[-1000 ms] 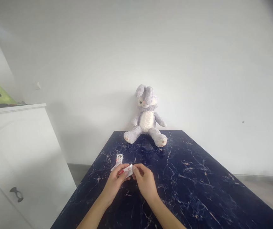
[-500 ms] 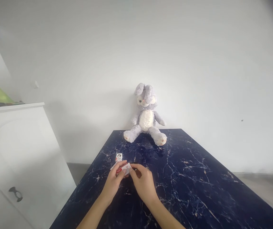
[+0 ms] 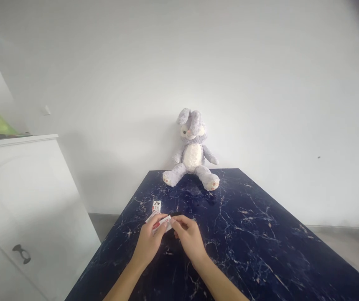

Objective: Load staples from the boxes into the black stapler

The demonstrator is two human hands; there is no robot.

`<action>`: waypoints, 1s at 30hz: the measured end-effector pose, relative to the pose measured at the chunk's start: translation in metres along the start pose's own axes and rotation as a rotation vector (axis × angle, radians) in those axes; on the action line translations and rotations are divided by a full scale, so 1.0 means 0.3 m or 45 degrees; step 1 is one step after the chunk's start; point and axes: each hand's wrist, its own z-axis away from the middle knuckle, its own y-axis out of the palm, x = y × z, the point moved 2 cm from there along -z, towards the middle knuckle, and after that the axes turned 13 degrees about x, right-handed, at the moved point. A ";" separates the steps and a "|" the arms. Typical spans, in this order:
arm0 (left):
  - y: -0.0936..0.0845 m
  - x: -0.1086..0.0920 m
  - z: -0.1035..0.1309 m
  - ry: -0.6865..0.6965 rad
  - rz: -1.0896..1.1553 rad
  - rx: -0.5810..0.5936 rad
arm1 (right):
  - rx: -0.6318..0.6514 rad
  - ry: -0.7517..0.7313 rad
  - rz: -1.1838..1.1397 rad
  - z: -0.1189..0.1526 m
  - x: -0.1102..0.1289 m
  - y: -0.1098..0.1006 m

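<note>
Held small red-and-white box [image 3: 161, 225] above marbled table [image 3: 238, 234], at seven o'clock from plush rabbit [image 3: 192, 155].
Pinched it narrowly in left hand [image 3: 148, 240]; touched its two-o'clock end with right hand's [image 3: 192, 239] narrowed fingers.

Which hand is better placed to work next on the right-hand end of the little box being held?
Probably the right hand: its fingers are at that end, while the left hand grips the small box.

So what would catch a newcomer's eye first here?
Most likely the plush rabbit, sitting at the far end of the dark blue marbled table against the pale wall. Then the left hand and right hand at a small red-and-white box, nearer the camera.
</note>
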 end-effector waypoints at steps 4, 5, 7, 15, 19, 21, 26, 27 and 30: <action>-0.008 -0.018 0.007 0.028 -0.070 -0.069 | 0.022 -0.047 0.097 0.006 0.022 0.008; -0.010 -0.019 0.009 0.027 -0.085 -0.096 | 0.007 -0.101 0.170 0.012 0.031 0.014; -0.015 -0.020 0.013 0.025 -0.089 -0.161 | 0.017 -0.163 0.215 0.023 0.040 0.031; -0.019 0.000 0.004 0.007 -0.012 -0.130 | 0.135 -0.154 0.205 0.023 0.042 0.048; -0.076 0.071 -0.021 -0.068 -0.256 -0.308 | 0.006 -0.254 0.516 0.002 0.033 -0.027; -0.125 0.126 -0.033 -0.194 -0.571 -0.418 | -0.144 -0.266 0.726 -0.010 0.004 -0.086; -0.198 0.224 -0.039 -0.341 -0.859 -0.551 | -0.295 0.081 1.068 -0.038 -0.101 -0.190; -0.198 0.229 -0.039 -0.333 -0.893 -0.560 | -0.270 0.132 1.083 -0.040 -0.114 -0.191; -0.175 0.218 -0.041 -0.232 -0.958 -0.503 | -0.264 0.176 1.070 -0.037 -0.125 -0.165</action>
